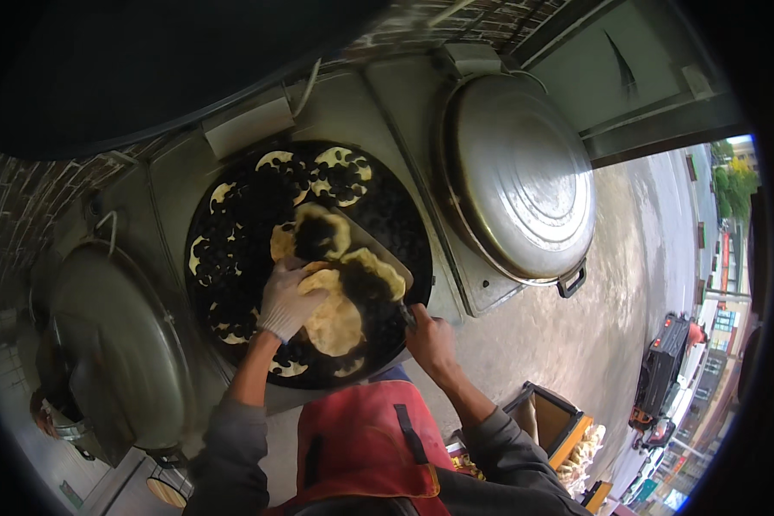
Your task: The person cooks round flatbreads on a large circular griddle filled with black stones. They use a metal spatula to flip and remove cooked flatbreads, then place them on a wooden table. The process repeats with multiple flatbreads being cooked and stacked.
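Note:
In front of me is a round black pan [419, 238] filled with dark pebbles [232, 226]. My left hand [290, 300], in a white knit glove, grips the edge of a flatbread in the middle of the pan. Just right of it lies a browned flatbread [338, 322]. My right hand [431, 338] is bare and holds the handle of a broad flat metal spatula [377, 248]. Its blade reaches under or beside two pale flatbreads with dark hollows, one upper [338, 229] and one lower [393, 277]. Other flatbreads [342, 164] lie partly covered by pebbles around the rim.
A large domed metal lid [522, 180] covers the pan at right; its black handle [573, 278] juts out. Another lidded pan [122, 348] stands at left, with another person's hand [42, 413] near a metal container. An open box [555, 419] stands lower right.

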A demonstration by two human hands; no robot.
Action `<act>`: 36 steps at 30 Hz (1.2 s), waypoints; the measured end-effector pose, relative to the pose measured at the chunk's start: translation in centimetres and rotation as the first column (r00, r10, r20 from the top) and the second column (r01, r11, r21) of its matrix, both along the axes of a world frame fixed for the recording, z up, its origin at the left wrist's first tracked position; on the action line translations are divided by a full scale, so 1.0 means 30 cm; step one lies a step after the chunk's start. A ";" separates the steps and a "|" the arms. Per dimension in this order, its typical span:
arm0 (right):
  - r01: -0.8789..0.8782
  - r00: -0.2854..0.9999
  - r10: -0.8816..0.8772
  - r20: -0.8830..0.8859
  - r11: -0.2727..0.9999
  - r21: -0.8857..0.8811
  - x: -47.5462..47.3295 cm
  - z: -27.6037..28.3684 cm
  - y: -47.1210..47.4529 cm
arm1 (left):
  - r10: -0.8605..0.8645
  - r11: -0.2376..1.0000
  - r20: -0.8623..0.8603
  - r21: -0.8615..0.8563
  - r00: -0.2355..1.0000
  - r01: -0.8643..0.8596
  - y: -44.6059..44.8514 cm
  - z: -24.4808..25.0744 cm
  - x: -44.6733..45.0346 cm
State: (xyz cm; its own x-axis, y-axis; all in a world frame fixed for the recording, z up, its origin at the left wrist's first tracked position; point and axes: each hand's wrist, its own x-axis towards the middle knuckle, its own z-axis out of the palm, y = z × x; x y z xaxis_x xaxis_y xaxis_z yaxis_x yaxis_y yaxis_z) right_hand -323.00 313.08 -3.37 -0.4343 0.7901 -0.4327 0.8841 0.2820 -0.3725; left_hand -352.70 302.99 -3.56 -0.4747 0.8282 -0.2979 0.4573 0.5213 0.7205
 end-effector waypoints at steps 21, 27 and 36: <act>-0.274 0.961 0.269 0.062 0.956 0.104 -0.469 -0.205 0.508 | -0.069 0.859 0.027 -0.507 0.997 0.073 0.238 0.043 -0.446; -0.497 0.865 0.497 0.064 0.834 0.238 -0.495 -0.117 0.507 | -0.242 0.851 -0.208 -0.515 0.948 0.105 0.238 0.025 -0.159; -0.732 0.681 0.612 0.403 0.557 0.392 -0.471 0.128 0.714 | -0.183 0.968 -0.083 0.157 0.980 0.194 0.119 0.085 0.120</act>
